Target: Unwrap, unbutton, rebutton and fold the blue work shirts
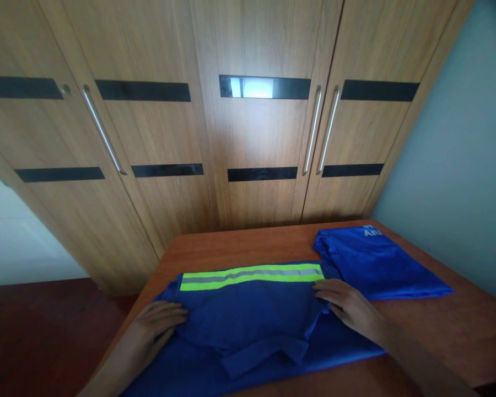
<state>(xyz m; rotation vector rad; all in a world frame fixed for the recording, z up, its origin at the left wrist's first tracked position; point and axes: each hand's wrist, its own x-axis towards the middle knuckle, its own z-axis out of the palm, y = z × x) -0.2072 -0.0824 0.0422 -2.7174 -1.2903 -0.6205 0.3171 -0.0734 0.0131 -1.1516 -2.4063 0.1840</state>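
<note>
A dark blue work jacket [248, 311] lies folded on the table, its collar toward me. A lime-yellow band with a grey reflective stripe [252, 277] crosses its far edge. Beneath and in front of it spreads more blue cloth [215, 375]; whether it belongs to the same garment I cannot tell. My left hand [159, 325] rests on the jacket's left edge, fingers stretched out. At the right edge, my right hand [349, 306] lays its outstretched fingertips on the fabric just below the band's end. The undersides of both hands are hidden.
A brighter blue folded garment [380, 264] with pale lettering lies at the table's back right. Beyond the reddish-brown wooden table [240, 242] stands a wardrobe [256, 132] with metal handles. A pale wall [458, 182] borders the right side; dark red floor [53, 336] shows at left.
</note>
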